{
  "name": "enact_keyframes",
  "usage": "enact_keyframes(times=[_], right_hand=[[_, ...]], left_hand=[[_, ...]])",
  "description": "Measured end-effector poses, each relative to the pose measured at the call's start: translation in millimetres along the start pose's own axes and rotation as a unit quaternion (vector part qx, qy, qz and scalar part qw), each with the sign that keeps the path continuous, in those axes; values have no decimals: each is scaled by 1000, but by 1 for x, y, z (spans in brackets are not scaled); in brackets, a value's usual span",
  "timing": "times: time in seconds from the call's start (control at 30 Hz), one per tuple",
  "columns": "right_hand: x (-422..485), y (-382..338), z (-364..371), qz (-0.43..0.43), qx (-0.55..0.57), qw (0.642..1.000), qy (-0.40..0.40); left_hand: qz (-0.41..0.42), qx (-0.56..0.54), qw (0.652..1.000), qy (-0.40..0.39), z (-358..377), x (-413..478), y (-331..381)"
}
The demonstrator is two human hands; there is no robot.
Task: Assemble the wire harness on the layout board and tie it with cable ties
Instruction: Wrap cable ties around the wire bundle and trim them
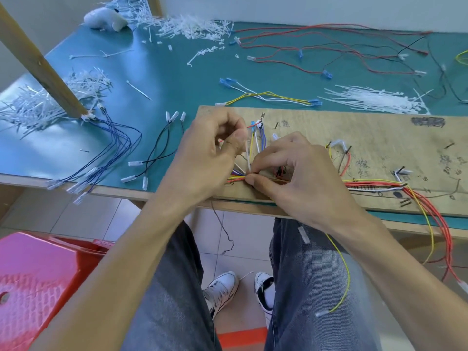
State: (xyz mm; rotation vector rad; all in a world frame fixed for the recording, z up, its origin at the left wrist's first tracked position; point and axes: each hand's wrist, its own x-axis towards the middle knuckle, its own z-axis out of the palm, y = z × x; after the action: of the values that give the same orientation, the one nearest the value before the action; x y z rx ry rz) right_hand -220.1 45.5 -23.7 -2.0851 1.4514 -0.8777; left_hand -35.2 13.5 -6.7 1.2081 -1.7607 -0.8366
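Observation:
A wooden layout board (354, 138) with nails and pen marks lies on the green table. A bundle of red, yellow, white and purple wires (374, 184) runs along its near edge. At the bundle's left part, my right hand (291, 173) pinches the wires and the foot of a white cable tie (247, 158) between thumb and forefinger. My left hand (210, 153), fingers curled, grips the tie's upright tail above the bundle. Short wire ends with terminals (259, 127) stand up behind my hands.
A heap of fresh white cable ties (374, 100) lies behind the board. Cut tie ends (192, 26) litter the far table. Blue (114, 148), black (157, 153) and red (329, 46) wire sets lie around. A red stool (38, 287) stands at lower left. A wooden post (43, 67) rises left.

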Motion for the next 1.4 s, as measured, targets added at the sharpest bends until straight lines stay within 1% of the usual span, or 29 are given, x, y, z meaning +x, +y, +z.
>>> enact_keyframes(times=[0.13,0.3,0.37,0.43,0.57,0.7,0.77,0.83,0.93,1.0,1.1,1.2,1.33,1.4], right_hand=[[-4,-1,3,3,12,1000,27],[-2,0,3,1,24,999,25],[-1,1,4,-7,20,1000,21],[1,4,4,-19,11,1000,19],[1,8,4,-30,7,1000,8],[-1,8,6,-36,-7,999,15],[-1,7,5,-36,-14,999,15],[-1,5,3,-41,-35,999,9],[0,2,-1,-48,-91,995,-2],[-4,3,-4,-53,-119,991,5],[-16,4,-10,-49,-130,990,17],[-21,3,-16,-51,-129,990,8],[-26,0,-32,-70,-186,980,2],[-33,-1,-40,-68,-209,975,-15]], left_hand=[[26,78,995,-60,-20,-2,-1],[37,68,994,-76,-10,-3,4],[57,86,993,-60,-4,-2,6],[57,95,993,-30,4,0,9],[29,66,997,1,14,3,6],[16,38,999,3,15,6,2],[18,50,998,-25,11,8,3],[25,76,992,-93,-1,14,6],[14,82,978,-193,-21,24,11],[29,89,972,-214,-27,25,12],[51,95,972,-211,-26,18,13],[64,106,972,-201,-21,11,12],[81,132,977,-148,-13,3,15],[91,137,979,-120,-8,-1,15]])
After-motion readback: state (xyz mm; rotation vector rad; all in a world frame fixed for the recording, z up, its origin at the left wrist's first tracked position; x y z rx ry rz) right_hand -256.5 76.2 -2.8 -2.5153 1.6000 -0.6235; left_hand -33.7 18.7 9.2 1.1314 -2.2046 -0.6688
